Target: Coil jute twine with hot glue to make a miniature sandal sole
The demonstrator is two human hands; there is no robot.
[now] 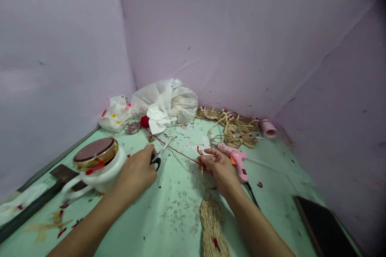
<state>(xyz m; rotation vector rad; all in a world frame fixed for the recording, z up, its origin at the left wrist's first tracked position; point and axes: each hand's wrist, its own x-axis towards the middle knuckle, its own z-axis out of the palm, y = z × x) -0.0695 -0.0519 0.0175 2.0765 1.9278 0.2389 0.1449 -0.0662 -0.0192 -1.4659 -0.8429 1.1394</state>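
My left hand (pixel 137 170) is closed around the black handles of a pair of scissors (pixel 161 153), whose blades point up and right toward a red yarn strand (pixel 177 151). That strand runs from a red yarn ball (pixel 145 121) to my right hand (pixel 217 165), which pinches its end together with a thin jute cord. Below my right wrist lies a coiled jute rope piece (pixel 212 229). A pink hot glue gun (pixel 238 160) rests just right of my right hand, its light glowing red.
A white pot with a gold-rimmed lid (pixel 96 162) stands left of my left hand. White plastic bags (pixel 165 102), a tangle of jute ornaments (pixel 235 130) and a pink spool (pixel 268 128) sit at the back. A dark flat slab (pixel 324 229) lies at right. Scraps litter the green table (pixel 175 209).
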